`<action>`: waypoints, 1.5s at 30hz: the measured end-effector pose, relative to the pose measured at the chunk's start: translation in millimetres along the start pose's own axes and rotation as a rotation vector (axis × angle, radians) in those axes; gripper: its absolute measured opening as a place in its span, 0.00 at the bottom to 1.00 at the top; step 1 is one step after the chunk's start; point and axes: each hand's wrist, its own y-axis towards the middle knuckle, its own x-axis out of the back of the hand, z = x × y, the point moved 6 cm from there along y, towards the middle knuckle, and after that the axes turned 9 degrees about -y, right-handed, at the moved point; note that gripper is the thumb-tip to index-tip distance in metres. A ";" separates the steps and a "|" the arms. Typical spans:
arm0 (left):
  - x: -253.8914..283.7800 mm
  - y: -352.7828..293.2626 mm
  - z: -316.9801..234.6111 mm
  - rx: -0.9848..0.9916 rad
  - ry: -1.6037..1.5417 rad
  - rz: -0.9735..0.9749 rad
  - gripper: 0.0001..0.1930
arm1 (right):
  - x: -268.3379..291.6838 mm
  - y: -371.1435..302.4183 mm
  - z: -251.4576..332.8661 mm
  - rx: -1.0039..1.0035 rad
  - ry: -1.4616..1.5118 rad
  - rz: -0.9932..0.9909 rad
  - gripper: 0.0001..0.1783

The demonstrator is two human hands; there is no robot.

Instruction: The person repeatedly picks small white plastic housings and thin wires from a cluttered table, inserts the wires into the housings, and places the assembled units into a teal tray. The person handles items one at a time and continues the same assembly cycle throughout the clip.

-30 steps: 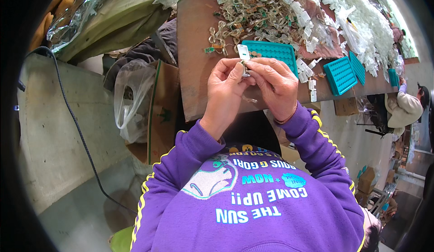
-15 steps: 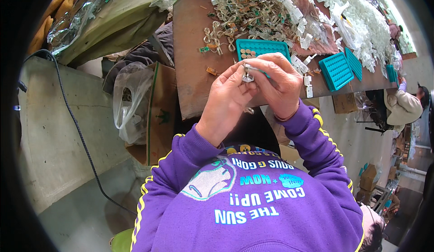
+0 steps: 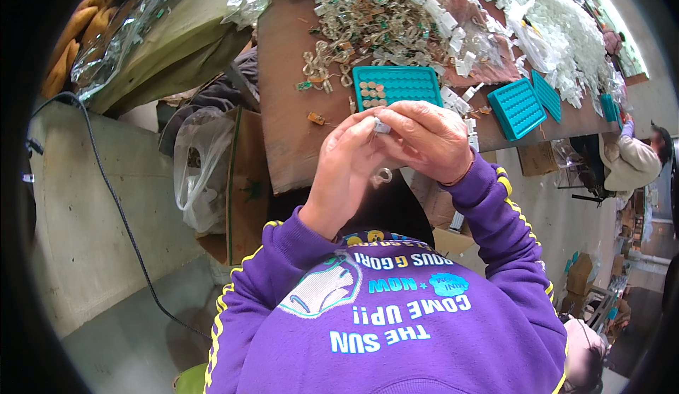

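Pinches a small white plastic piece (image 3: 382,126) near the centre of the frame, just below a teal rectangular plastic tray (image 3: 417,79), between the thumb and fingertips of the left hand (image 3: 345,159) and those of the right hand (image 3: 433,139), both closed on it and hiding most of its shape. Just under the fingers, shows a small loop of clear coiled wire (image 3: 384,175); cannot tell of any join to the white piece. Looks very light and stiff, probably thin-walled, somewhat slippery on smooth faces and liable to crack under a hard squeeze. Seems best gripped by opposite outer edges with fingertip pressure only, without tugging at the wire, likely soft and easily snagged. Holds round tan discs (image 3: 371,90) in the left part of the tray, with a tangled heap of clear wires (image 3: 385,15) beyond on the brown table (image 3: 286,139). Bears no readable label on the white piece at this size. Carries large upside-down lettering in white, pale blue and yellow, readable in part, across the purple sweatshirt (image 3: 297,351) at lower centre. Shows a faint dark printed mark on the brown cardboard carton (image 3: 247,171) at left.
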 end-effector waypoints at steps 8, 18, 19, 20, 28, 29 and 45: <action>-4.6 1.5 3.1 0.013 0.283 0.030 0.17 | 10.3 -8.4 -8.7 -0.011 0.039 -0.015 0.11; -5.2 4.7 15.2 0.095 0.267 0.013 0.14 | 17.0 -18.9 -13.8 -0.028 0.025 0.080 0.11; -6.9 5.0 16.6 0.104 0.205 0.014 0.14 | 18.5 -20.1 -15.3 -0.068 0.045 0.037 0.12; -8.6 5.6 18.1 0.111 0.143 0.019 0.14 | 18.9 -20.3 -17.2 -0.098 0.065 -0.013 0.13; 0.9 22.1 8.4 -0.017 -0.116 0.102 0.12 | 25.6 -31.7 -65.9 -0.399 0.167 -0.074 0.19; 6.0 24.6 3.4 -0.064 -0.049 0.094 0.12 | 33.9 -39.5 -93.8 -0.580 0.137 -0.053 0.18; 25.4 31.3 -9.4 -0.111 -0.041 0.141 0.10 | 57.8 -89.1 -245.0 -0.725 -0.390 0.455 0.08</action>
